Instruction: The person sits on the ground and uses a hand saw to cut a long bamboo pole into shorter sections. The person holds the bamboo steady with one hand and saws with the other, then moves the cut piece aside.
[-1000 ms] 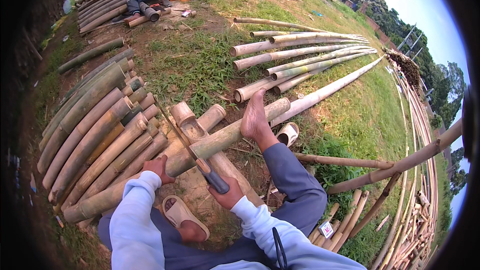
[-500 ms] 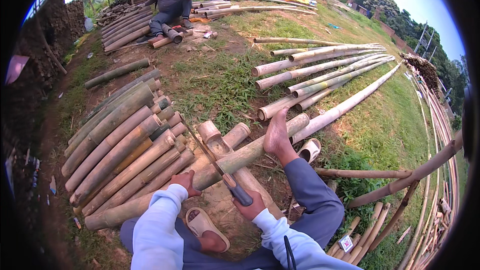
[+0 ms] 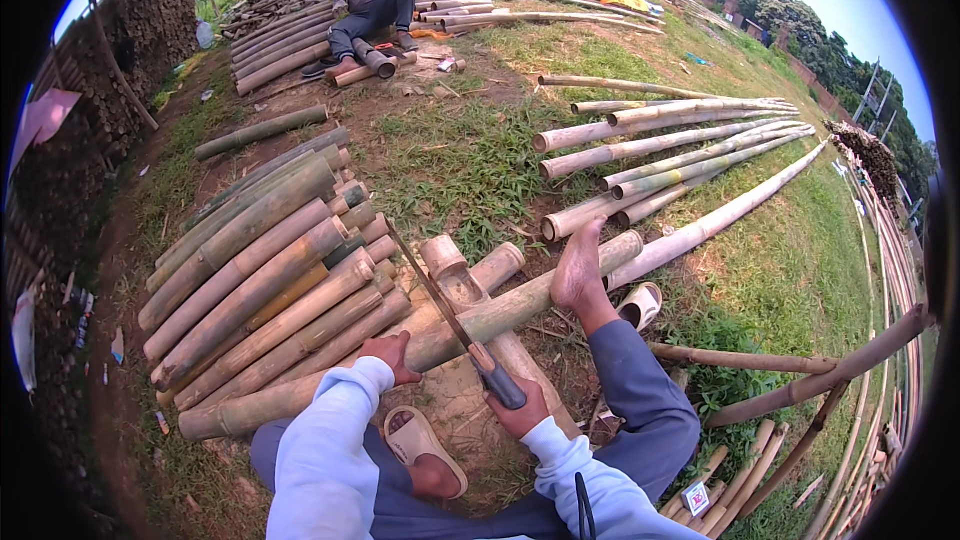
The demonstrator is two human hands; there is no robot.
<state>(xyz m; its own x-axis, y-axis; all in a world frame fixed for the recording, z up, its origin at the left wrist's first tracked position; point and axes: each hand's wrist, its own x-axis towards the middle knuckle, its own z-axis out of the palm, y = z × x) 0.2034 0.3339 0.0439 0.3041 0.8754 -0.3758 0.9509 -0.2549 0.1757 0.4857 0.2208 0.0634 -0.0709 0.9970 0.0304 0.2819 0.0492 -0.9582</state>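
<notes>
A thick greenish bamboo pole [image 3: 510,313] lies slantwise in front of me, across a notched bamboo support [image 3: 520,365]. My left hand [image 3: 395,354] presses onto the pole left of the saw, its fingers closed round the side. In my right hand [image 3: 522,410] is the dark handle of a hand saw [image 3: 437,292]. The saw's long, thin blade crosses the pole and points away to the left; how deep it sits I cannot tell. My bare right foot [image 3: 580,273] rests on the pole near its far end.
A stack of cut bamboo lengths [image 3: 250,250] lies at left. Long bamboo poles [image 3: 680,145] spread over the grass at far right. A wooden frame [image 3: 830,375] stands by my right knee. Farther back, a person [image 3: 375,0] sits beside more bamboo. One sandal [image 3: 640,306] lies beyond my foot.
The whole view has shifted a little, so things sit farther right. Both hands and the saw keep nearly the same place on the pole.
</notes>
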